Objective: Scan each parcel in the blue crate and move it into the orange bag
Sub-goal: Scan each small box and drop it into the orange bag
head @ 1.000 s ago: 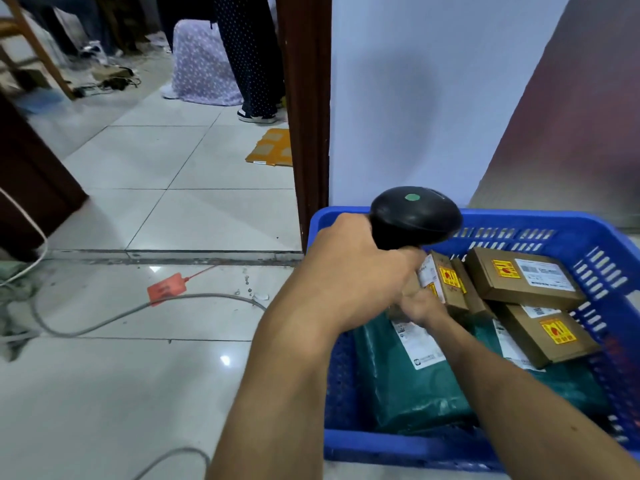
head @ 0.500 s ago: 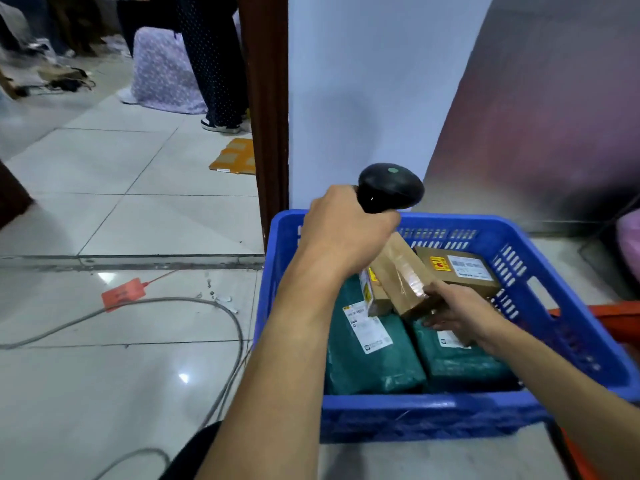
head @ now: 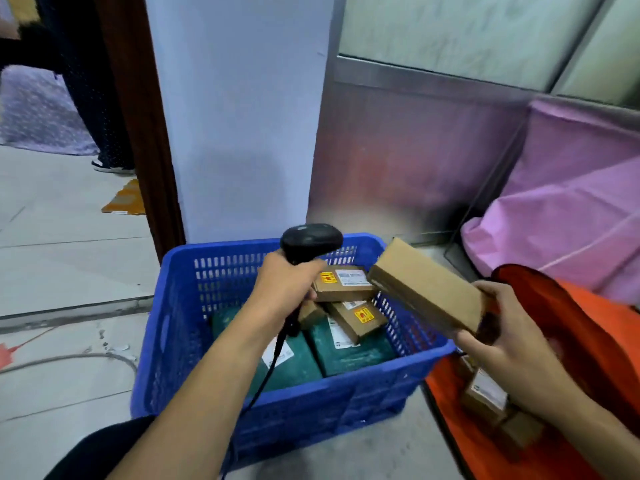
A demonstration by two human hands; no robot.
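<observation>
My left hand (head: 282, 285) grips a black barcode scanner (head: 310, 240) over the blue crate (head: 277, 407). My right hand (head: 498, 327) holds a brown cardboard parcel (head: 427, 285) in the air, above the crate's right rim and beside the orange bag (head: 588, 344). Inside the crate lie brown boxes with yellow stickers (head: 346, 282) on top of green mailer parcels (head: 349, 351). Small brown parcels (head: 485, 400) lie inside the orange bag.
A white pillar (head: 239, 133) and a metal panel stand right behind the crate. A pink bag (head: 568, 209) sits at the right, behind the orange one. A grey cable (head: 69, 358) runs over the tiled floor at the left, where a person's legs stand far back.
My right hand has lifted the brown parcel out of the crate and carried it right, toward the orange bag. The view has swung right, bringing the bag into sight.
</observation>
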